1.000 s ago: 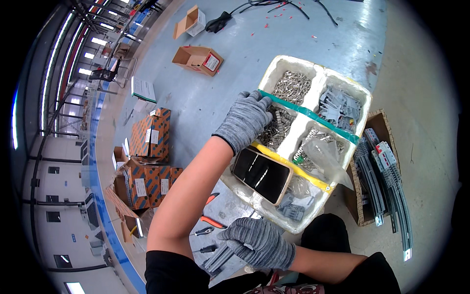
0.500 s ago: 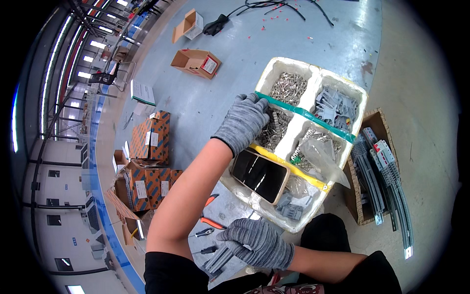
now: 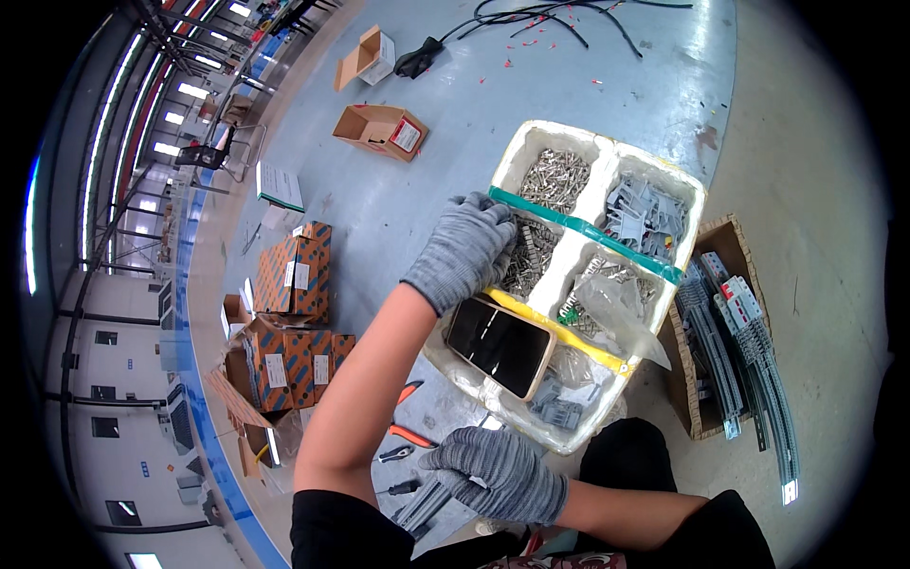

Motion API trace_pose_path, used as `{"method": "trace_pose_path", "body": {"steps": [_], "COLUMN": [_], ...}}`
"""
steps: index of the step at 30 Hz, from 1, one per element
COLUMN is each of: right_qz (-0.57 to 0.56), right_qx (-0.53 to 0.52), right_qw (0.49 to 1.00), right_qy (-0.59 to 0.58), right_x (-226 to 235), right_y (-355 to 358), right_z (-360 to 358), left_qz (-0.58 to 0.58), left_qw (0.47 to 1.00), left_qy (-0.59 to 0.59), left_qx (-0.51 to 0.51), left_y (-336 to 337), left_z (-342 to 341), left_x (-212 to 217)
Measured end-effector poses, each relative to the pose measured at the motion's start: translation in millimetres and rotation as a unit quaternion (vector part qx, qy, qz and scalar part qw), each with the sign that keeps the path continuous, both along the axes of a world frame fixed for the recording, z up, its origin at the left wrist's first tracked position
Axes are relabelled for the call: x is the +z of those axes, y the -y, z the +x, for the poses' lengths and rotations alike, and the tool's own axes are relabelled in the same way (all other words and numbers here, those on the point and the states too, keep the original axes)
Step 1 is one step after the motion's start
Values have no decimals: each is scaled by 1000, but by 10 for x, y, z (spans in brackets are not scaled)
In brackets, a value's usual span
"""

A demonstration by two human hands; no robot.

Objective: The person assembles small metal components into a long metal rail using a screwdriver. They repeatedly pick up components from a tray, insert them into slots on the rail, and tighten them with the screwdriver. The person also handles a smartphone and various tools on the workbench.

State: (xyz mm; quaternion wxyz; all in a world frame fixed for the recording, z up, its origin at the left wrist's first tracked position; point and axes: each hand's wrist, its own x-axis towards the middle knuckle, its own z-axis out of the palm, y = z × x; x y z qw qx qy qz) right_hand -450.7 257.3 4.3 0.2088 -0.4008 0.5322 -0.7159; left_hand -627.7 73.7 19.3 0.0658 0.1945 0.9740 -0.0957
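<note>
Head view shows the gloved left hand [image 3: 466, 248] curled into the screw compartment of the white foam tray [image 3: 508, 161], grasp hidden, while the right hand [image 3: 498, 471] clutches a grey rail [image 3: 424, 504], apparently steadying it.

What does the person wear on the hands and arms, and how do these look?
Both the left hand and the right hand wear grey knitted gloves with ribbed cuffs at the wrist. The forearms are bare above the gloves. Black short sleeves cover the upper arms. No markings show on the gloves.
</note>
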Motion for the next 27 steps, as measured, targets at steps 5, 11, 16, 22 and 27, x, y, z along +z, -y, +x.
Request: {"method": "trace_pose_path", "body": {"steps": [5,11,16,22,27], "right_qz": [1,20,42,41,49], "right_qx": [-7,-4,16,28,27], "right_qw": [1000,999,998,997,996], "right_qy": [-5,-35,-48,-51,-67], "right_x": [-57,-137,-96,-113,-143], "right_y": [10,73,52,42,45], "right_z": [29,152,133,209,225], "left_qz": [228,401,437,513,551], "left_qw": [967,891,872,825,793], "left_qy": [9,-3,-19,-3,9], "left_qx": [111,212,219,239,261], "left_y": [-5,50,93,149,177], "left_z": [279,404,437,475,480], "left_x": [80,118,87,25,-2]}}
